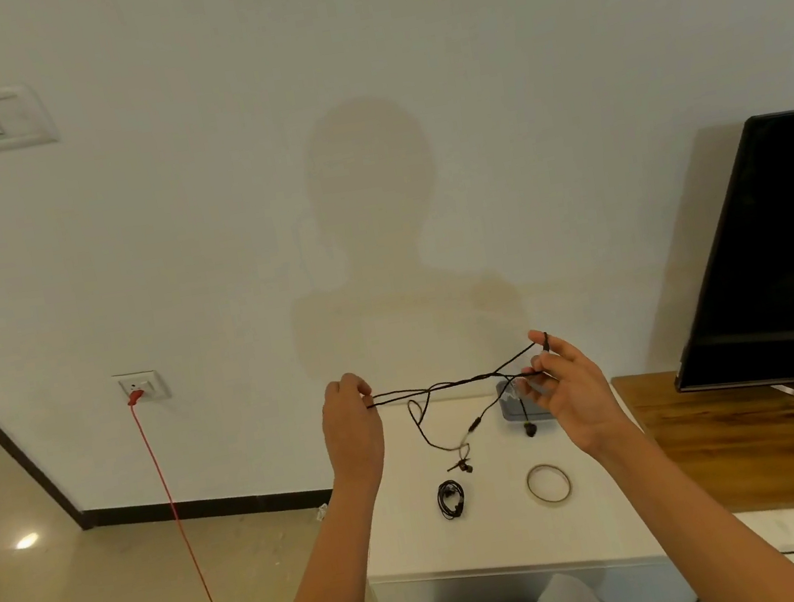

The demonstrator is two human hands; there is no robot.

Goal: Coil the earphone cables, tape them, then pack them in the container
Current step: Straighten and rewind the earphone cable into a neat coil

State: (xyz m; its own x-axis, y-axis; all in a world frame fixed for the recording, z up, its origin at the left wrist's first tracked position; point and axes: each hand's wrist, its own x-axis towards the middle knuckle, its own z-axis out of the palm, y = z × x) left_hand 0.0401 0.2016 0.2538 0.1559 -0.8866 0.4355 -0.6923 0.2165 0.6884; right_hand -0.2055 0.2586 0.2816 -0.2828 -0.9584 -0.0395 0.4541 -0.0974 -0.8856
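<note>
Left hand (352, 425) pinches one cable end | right hand (573, 395) pinches strands, one looped over a raised finger | earphone cable (450, 385) stretched above white table (505, 538), probably to straighten it for coiling | coiled set (451, 499), tape roll (548, 484), container (520, 417) within reach below

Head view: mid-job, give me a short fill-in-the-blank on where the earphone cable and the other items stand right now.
1. The earphone cable is stretched in the air between the left hand and the right hand, above the ____ table.
2. On the table, the coiled earphone lies to the ____ of the tape roll.
3. The cord plugged into the wall socket is ____ in colour.

Missing words: white; left; red
</note>
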